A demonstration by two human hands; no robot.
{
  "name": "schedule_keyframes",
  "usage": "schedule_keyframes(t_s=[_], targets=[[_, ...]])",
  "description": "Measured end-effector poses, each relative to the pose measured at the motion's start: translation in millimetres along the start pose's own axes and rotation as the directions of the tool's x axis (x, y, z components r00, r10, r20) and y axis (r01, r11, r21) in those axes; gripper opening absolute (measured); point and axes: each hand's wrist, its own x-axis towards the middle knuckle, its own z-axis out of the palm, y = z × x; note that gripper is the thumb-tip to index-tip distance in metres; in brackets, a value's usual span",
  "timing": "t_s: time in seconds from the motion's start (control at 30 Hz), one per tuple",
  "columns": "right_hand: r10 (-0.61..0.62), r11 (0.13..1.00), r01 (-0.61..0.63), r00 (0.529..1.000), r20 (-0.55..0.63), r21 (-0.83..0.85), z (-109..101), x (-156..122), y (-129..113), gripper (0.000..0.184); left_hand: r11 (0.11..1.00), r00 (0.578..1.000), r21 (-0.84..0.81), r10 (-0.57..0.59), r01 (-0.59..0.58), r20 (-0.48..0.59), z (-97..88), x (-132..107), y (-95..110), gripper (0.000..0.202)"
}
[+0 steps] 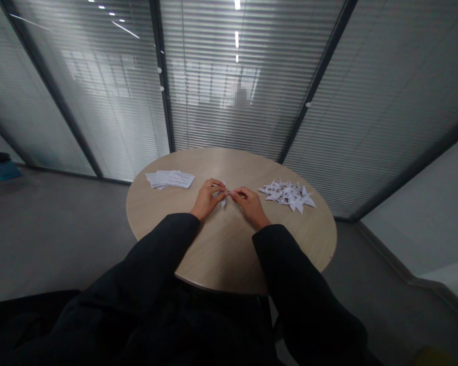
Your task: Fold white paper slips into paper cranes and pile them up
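My left hand (209, 197) is closed in a pinch on a small folded white paper (223, 203), just above the round table. Opposite it, my right hand (251, 205) pinches the same paper at its right side, thumb against index finger. The fingertips of both hands almost meet and cover most of the paper, so its exact shape is hidden. To the right of my right hand lies a heap of white folded paper cranes (287, 194) with pointed tips. Left of my left hand is a loose stack of flat white paper sheets (171, 179) with printed or written lines.
The round wooden table (221, 259) has its near edge close to my body. Behind it stands a glass partition with blinds (229, 122) and dark frames. A blue bin (2, 168) with a black rim sits on the floor at far left.
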Motion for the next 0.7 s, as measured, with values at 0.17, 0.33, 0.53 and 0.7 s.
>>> schedule_keyframes(t_s=[0.17, 0.33, 0.53, 0.7], targets=[[-0.004, 1.0, 0.004, 1.0, 0.006, 0.0, 0.5, -0.7, -0.4, 0.025, 0.997, 0.998, -0.041, -0.059, 0.058, -0.008, 0.7, -0.3, 0.9, 0.012], [-0.027, 1.0, 0.027, 1.0, -0.002, -0.013, 1.7, -1.4, -0.9, 0.025, 0.986, 0.991, -0.113, -0.129, 0.124, -0.032, 1.1, 0.3, -0.2, 0.016], [-0.052, 0.998, 0.051, 0.998, -0.039, -0.023, 3.4, -1.6, 1.5, 0.023, 0.978, 0.984, -0.138, -0.167, 0.158, -0.057, 2.9, 0.0, -2.4, 0.017], [-0.043, 0.999, 0.042, 0.995, -0.089, -0.005, 3.5, -0.8, 2.2, 0.026, 0.984, 0.988, -0.125, -0.139, 0.131, -0.061, 4.2, -0.7, -2.3, 0.015]])
